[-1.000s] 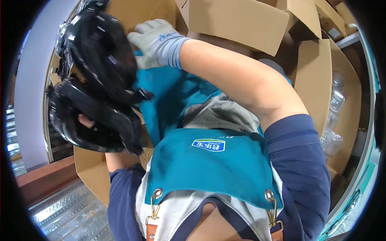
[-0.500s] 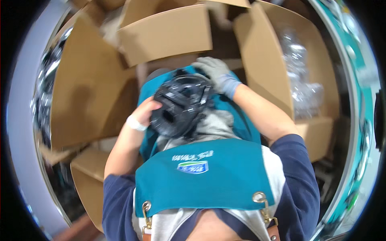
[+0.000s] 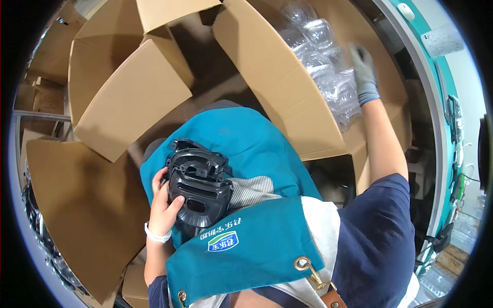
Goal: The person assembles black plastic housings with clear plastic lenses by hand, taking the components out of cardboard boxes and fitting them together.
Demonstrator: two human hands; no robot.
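Observation:
On my lap over the teal apron, a glossy black plastic housing (image 3: 197, 190) with slots and an oval opening rests in my left hand (image 3: 167, 203). The bare fingers and thumb of that hand grip its left side. My right hand (image 3: 363, 74), in a grey glove, reaches out to the right over a cardboard box. Beside it lie clear plastic pieces (image 3: 328, 72), heaped inside that box. Its fingertips are blurred, so whether they hold a piece cannot be made out.
Open cardboard box flaps (image 3: 133, 102) spread in front of me, and a tall brown panel (image 3: 87, 210) stands at my left. Another flap (image 3: 277, 87) rises between my lap and the clear pieces. A teal-edged bench (image 3: 418, 46) runs along the far right.
My right hand has left the black housing and swung right to the box of clear pieces. The housing is lower on my lap, still in my left hand; the view has turned right.

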